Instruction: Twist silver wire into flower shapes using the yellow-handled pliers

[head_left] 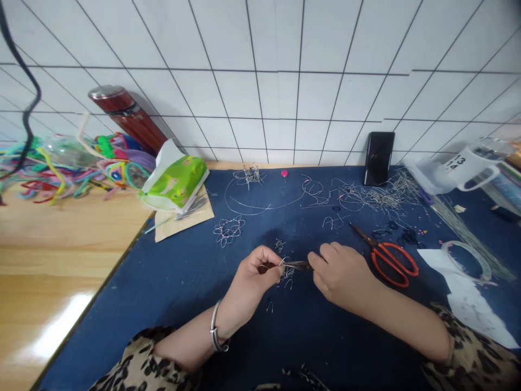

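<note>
Metal pliers [298,265], glossy wooden tabletop [81,255], matt covering [163,288]

Tan sleeves [140,361] carry dark leopard spots; a slim silver bangle [214,327] rings the left wrist [228,321].

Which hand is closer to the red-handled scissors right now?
Right. The right hand, holding the pliers, is just left of the red-handled scissors. The left hand is farther off to the left, at the pliers' tip.
</note>
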`<act>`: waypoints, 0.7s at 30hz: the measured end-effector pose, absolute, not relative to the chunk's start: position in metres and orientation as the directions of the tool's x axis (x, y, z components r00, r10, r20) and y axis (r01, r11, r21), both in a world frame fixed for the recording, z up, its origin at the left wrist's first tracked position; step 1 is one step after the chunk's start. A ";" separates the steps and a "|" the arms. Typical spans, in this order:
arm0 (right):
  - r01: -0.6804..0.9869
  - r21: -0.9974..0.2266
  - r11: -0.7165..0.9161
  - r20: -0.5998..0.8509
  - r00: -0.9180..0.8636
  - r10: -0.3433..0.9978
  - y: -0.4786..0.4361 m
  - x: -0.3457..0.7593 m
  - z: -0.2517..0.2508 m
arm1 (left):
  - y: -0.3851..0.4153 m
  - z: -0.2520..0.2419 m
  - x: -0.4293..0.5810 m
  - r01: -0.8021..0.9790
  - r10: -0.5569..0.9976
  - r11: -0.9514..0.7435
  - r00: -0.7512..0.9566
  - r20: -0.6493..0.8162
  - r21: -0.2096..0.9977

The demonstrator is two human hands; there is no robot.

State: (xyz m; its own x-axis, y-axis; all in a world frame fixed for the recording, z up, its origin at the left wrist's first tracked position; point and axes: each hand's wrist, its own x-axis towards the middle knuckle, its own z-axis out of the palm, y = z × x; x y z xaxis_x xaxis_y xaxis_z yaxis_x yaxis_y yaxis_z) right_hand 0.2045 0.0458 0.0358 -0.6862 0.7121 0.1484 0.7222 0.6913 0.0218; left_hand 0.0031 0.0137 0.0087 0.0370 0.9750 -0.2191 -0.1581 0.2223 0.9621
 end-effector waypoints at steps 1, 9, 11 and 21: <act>0.724 0.010 0.690 0.152 -0.683 0.714 0.046 0.205 0.035 | 0.014 0.010 0.002 -0.178 0.972 0.233 0.057 -0.226 0.956; 0.725 -0.039 0.688 0.190 -0.670 0.717 0.051 0.209 0.027 | 0.018 0.015 -0.005 -0.333 0.931 0.357 0.203 -0.303 0.873; 0.729 -0.045 0.683 0.196 -0.664 0.721 0.052 0.209 0.026 | 0.019 0.016 -0.005 -0.362 0.927 0.368 0.213 -0.308 0.856; 0.672 0.079 0.736 0.251 -0.728 0.638 0.051 0.209 0.023 | 0.019 0.014 -0.005 -0.392 0.917 0.395 0.223 -0.331 0.831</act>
